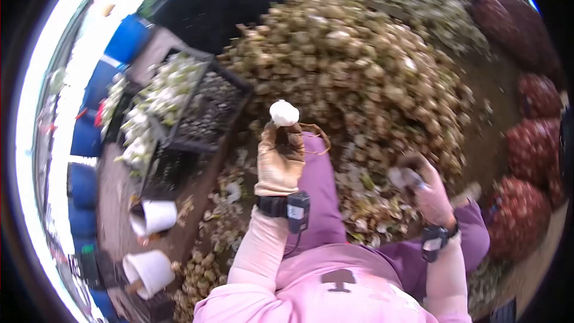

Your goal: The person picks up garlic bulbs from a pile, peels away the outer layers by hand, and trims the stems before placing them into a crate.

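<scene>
My left hand (pixel 281 161), in a pale glove with dark fingertips, is closed at the fingers around the base of a white garlic bulb (pixel 284 113). A thin, curved brown strand (pixel 323 137) loops out beside those fingers. Over the litter to the right, my right hand (pixel 427 188) has its fingers curled. Something pale shows at its fingertips, too blurred to name. Ahead of both hands rises a large heap of unpeeled garlic bulbs (pixel 359 66). Loose skins and scraps (pixel 371 203) cover the ground between my legs.
To the left, a black crate (pixel 209 107) stands by a mass of white bulbs (pixel 158 101). Two white buckets (pixel 158 215) lie tipped lower left, with blue barrels (pixel 84 185) along that edge. Red mesh sacks (pixel 517 215) line the right side.
</scene>
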A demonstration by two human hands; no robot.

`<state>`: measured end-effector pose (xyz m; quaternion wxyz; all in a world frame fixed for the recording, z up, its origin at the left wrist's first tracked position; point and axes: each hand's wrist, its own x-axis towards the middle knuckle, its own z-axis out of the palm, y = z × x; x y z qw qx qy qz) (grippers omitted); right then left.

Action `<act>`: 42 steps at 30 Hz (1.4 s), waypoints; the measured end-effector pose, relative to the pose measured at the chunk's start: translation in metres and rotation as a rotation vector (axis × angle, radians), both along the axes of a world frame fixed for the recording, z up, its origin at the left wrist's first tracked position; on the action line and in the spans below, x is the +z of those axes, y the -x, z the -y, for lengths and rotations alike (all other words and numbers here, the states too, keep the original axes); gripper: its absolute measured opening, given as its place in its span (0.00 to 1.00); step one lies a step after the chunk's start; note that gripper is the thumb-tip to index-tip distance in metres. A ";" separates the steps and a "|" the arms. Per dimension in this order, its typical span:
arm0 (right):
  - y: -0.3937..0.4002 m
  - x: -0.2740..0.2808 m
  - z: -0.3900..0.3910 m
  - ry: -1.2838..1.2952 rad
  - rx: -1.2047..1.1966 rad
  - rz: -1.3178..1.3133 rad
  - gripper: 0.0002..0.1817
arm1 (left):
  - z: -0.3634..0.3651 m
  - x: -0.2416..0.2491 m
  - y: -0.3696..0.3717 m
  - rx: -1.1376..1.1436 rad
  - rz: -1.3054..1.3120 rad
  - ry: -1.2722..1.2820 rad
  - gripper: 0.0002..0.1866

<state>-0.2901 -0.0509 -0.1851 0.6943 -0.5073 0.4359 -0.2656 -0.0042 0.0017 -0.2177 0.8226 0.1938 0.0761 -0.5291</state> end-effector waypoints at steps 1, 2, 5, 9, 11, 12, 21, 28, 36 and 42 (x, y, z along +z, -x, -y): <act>-0.001 0.010 0.001 -0.058 0.052 -0.057 0.10 | -0.008 0.002 -0.014 0.108 0.020 -0.059 0.11; 0.003 0.007 0.004 -0.076 0.118 -0.095 0.13 | -0.015 0.001 -0.034 0.115 0.050 -0.091 0.08; 0.004 -0.014 0.001 0.013 0.131 -0.074 0.20 | -0.042 -0.005 -0.078 0.356 0.119 -0.201 0.09; 0.005 -0.016 0.002 0.084 0.206 -0.197 0.18 | -0.091 0.018 -0.152 0.416 0.206 -0.129 0.09; 0.006 -0.012 0.003 0.010 0.197 -0.313 0.15 | -0.136 0.023 -0.245 0.569 0.284 0.000 0.11; 0.003 -0.011 0.001 -0.018 0.153 -0.216 0.12 | -0.146 0.027 -0.284 0.692 0.223 0.043 0.14; 0.021 -0.019 0.002 0.357 0.151 -0.213 0.19 | 0.049 0.063 -0.048 -0.240 1.107 -0.124 0.18; 0.034 -0.001 0.013 0.727 0.187 -0.531 0.24 | 0.204 -0.055 0.105 -0.595 2.162 -0.470 0.28; 0.045 -0.005 0.028 0.767 -0.024 -0.473 0.13 | 0.229 -0.071 0.121 -0.672 2.398 -0.469 0.36; 0.042 -0.008 0.038 0.138 -0.362 0.134 0.29 | 0.139 0.011 0.125 -0.865 1.700 0.234 0.31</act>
